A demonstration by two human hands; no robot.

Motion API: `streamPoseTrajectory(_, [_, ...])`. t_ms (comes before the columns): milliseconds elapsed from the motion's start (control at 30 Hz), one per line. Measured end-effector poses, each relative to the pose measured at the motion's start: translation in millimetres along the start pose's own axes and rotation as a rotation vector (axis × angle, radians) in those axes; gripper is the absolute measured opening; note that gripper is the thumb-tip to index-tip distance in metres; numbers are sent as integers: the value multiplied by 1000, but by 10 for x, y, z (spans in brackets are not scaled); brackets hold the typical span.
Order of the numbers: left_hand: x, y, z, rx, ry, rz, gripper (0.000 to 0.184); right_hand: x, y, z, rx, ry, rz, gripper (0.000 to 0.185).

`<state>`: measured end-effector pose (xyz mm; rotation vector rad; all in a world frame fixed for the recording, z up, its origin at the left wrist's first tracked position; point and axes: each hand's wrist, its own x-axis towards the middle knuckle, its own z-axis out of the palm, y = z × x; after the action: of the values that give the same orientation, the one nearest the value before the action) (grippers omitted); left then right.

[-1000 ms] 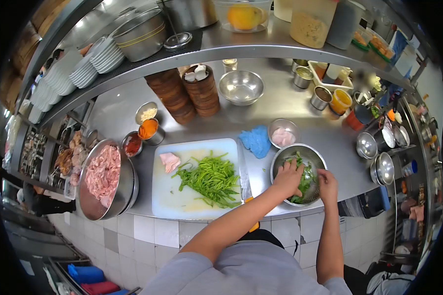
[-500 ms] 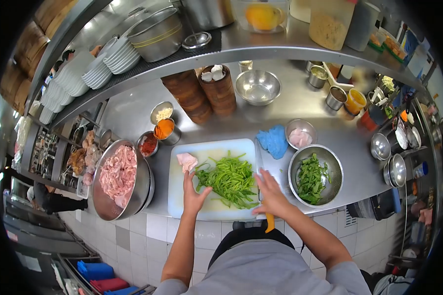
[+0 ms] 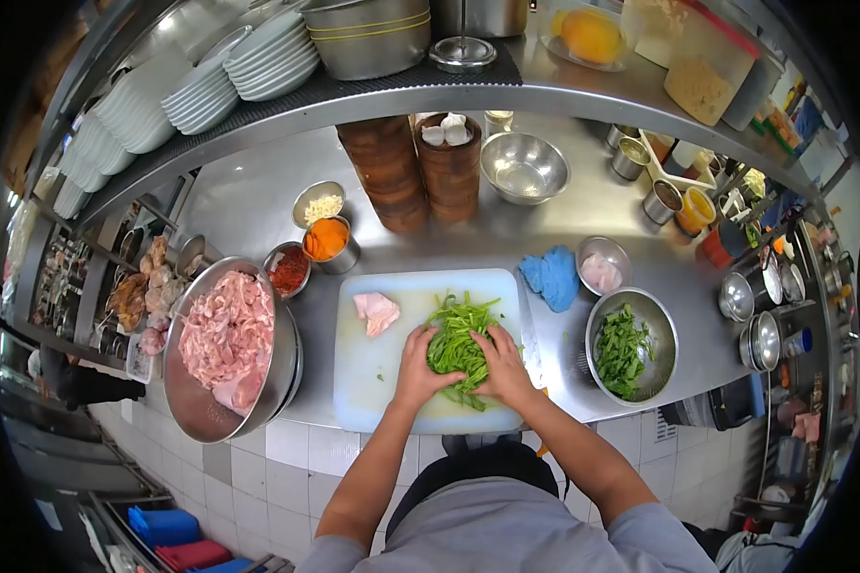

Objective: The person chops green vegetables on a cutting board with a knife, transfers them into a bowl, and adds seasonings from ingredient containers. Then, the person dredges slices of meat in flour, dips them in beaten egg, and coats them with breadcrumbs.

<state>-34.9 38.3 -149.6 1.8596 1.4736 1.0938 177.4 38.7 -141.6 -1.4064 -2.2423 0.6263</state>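
My left hand (image 3: 424, 368) and my right hand (image 3: 501, 368) are cupped around a heap of chopped green stems and leaves (image 3: 459, 336), pressing it together from both sides. The heap lies on a white cutting board (image 3: 363, 368). A pale pink piece of raw meat (image 3: 376, 311) rests on the board's upper left, apart from my hands. Past my right wrist a bit of a yellow handle (image 3: 544, 448) shows at the board's edge; the rest of it is hidden. To the right stands a metal bowl (image 3: 674, 358) with cut leafy greens (image 3: 623, 353) in it.
A large metal bowl (image 3: 183, 406) of raw meat stands left. Behind the board are cups of orange pieces (image 3: 327, 238) and red seasoning (image 3: 288, 272), brown wooden containers (image 3: 382, 177) and a metal bowl (image 3: 526, 169). A blue cloth-like thing (image 3: 550, 277) lies right. A shelf (image 3: 373, 103) overhangs the back.
Both hands have moved inward from the sides of the spread-out greens and closed around them. The greens are now gathered into a tighter heap. The camera view has shifted slightly.
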Motion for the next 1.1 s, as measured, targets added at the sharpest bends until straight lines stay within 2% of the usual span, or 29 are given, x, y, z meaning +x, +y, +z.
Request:
streamPoseTrajectory(167, [48, -21, -46, -35, -60, 72, 88, -13, -37, 46, 12, 75, -7, 91])
streamPoseTrajectory(233, [58, 20, -130, -81, -62, 98, 69, -22, -52, 44, 33, 95, -15, 89])
streamPoseTrajectory(267, [95, -34, -184, -84, -64, 101, 69, -18, -55, 39, 57, 114, -28, 86])
streamPoseTrajectory(333, [222, -132, -304, 163, -79, 246, 54, -13, -36, 55, 55, 116, -25, 85])
streamPoseTrajectory(367, [293, -154, -302, 163, -83, 249, 54, -13, -32, 68, 55, 114, -26, 85])
streamPoseTrajectory(433, [536, -68, -351, -283, -197, -206, 43, -13, -23, 70, 49, 111, -29, 85])
streamPoseTrajectory(467, [640, 15, -360, -281, -237, -321, 44, -11, -14, 64, 41, 105, -33, 85])
streamPoseTrajectory(500, [656, -6, -328, -279, -244, -315, 44, -18, -17, 62, 40, 113, -29, 85])
streamPoseTrajectory(567, [686, -39, -242, -70, -101, -33, 47, -24, -15, 54, 61, 123, -38, 89])
streamPoseTrajectory(600, [662, -57, -212, -70, -113, -23, 47, -10, -24, 32, 60, 136, -28, 89])
streamPoseTrajectory(667, [561, -114, -172, 191, -186, 149, 54, -25, -54, 24, 82, 145, -29, 95])
streamPoseTrajectory(767, [647, -64, -145, 113, -312, 81, 56, -32, -62, -9, 83, 138, -48, 98])
streamPoseTrajectory(867, [707, -47, -110, 27, -304, 63, 57, -24, -34, 3, 59, 95, -39, 101])
streamPoseTrajectory(967, [582, -80, -113, 36, -252, 128, 54, -22, -39, 14, 44, 98, -37, 105])
streamPoseTrajectory(1100, [416, -58, 0, -75, -324, 201, 50, 41, -175, 95, 7, 105, -15, 108])
